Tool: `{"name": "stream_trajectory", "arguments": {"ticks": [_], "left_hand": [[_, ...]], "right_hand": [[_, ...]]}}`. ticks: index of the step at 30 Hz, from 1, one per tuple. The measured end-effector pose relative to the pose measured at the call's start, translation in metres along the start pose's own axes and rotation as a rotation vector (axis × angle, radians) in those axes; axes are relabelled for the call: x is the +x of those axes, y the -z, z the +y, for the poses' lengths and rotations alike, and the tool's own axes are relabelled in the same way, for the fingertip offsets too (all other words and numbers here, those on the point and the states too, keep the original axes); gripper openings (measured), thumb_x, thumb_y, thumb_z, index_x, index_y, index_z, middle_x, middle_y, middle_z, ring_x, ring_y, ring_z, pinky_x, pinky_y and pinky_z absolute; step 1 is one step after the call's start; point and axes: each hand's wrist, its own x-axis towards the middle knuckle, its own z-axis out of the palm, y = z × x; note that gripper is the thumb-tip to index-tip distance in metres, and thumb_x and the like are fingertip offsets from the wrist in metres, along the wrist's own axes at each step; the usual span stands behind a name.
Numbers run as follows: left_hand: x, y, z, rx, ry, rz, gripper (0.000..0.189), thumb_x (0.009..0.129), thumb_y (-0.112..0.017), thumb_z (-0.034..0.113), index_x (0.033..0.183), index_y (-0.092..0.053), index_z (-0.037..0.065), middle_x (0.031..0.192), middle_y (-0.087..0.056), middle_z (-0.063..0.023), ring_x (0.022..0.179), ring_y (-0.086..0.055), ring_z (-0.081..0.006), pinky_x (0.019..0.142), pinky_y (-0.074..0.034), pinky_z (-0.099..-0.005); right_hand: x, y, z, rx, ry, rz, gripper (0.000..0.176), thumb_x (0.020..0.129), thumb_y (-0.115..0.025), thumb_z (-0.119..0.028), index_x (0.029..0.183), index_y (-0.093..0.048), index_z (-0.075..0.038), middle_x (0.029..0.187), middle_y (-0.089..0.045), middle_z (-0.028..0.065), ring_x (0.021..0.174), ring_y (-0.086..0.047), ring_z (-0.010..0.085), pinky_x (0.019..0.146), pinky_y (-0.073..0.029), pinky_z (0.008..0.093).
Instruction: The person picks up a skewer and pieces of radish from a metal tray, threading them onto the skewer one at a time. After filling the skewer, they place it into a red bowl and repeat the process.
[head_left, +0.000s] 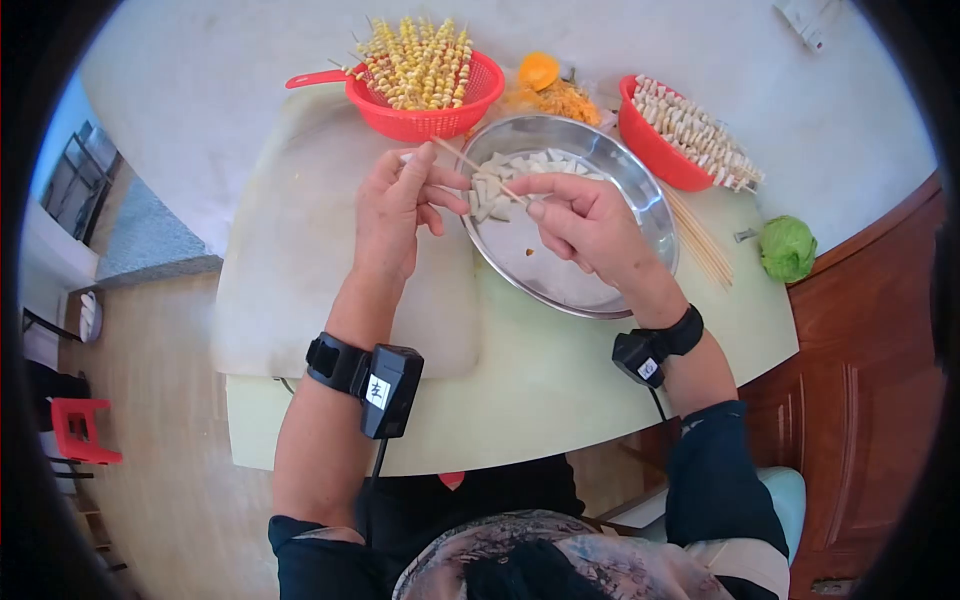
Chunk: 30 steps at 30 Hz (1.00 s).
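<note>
Skewer (480,172) slants between left hand (392,205) and right hand (598,222) over a bowl (648,205), right grip pinched on its near end, left's hold unclear; probably light, stiff, snappable, best taken near the ends.

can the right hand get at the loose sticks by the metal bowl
Probably yes: the loose sticks lie beside the bowl, near ends uncovered, though the right hand is busy with another stick.

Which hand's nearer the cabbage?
Right. The right hand is over the metal bowl, left of the cabbage; the left hand is farther left, near the bowl's left rim.
</note>
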Motion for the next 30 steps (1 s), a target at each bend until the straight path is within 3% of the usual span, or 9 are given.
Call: {"name": "stream_trajectory", "arguments": {"ticks": [8, 16, 30], "left_hand": [[0.0, 0.001, -0.006, 0.017, 0.016, -0.047, 0.029, 0.094, -0.053, 0.016, 0.115, -0.055, -0.004, 0.083, -0.065, -0.0084, 0.06, -0.059, -0.0085, 0.046, -0.045, -0.0187], [0.0, -0.003, -0.002, -0.041, -0.007, -0.087, 0.028, 0.096, -0.043, 0.01, 0.118, -0.051, -0.006, 0.091, -0.064, -0.0125, 0.069, -0.062, -0.013, 0.053, -0.048, -0.0208], [0.0, -0.003, -0.005, 0.079, -0.061, -0.049, 0.025, 0.095, -0.046, 0.01, 0.113, -0.054, -0.006, 0.094, -0.063, -0.0134, 0.073, -0.063, -0.0154, 0.055, -0.05, -0.0229]], "right_hand": [[-0.003, 0.002, 0.008, -0.013, 0.061, -0.036, 0.025, 0.09, -0.054, -0.007, 0.112, -0.061, 0.0, 0.055, -0.048, -0.0048, 0.049, -0.043, 0.0026, 0.047, -0.034, 0.02], [-0.003, 0.003, 0.015, -0.128, 0.116, -0.021, 0.025, 0.087, -0.054, -0.005, 0.111, -0.062, -0.001, 0.056, -0.043, -0.0064, 0.051, -0.038, 0.0023, 0.047, -0.031, 0.0205], [0.0, 0.001, 0.024, -0.259, 0.207, 0.046, 0.025, 0.082, -0.057, -0.005, 0.105, -0.065, -0.004, 0.053, -0.044, -0.001, 0.049, -0.037, 0.0044, 0.045, -0.031, 0.024]]}}
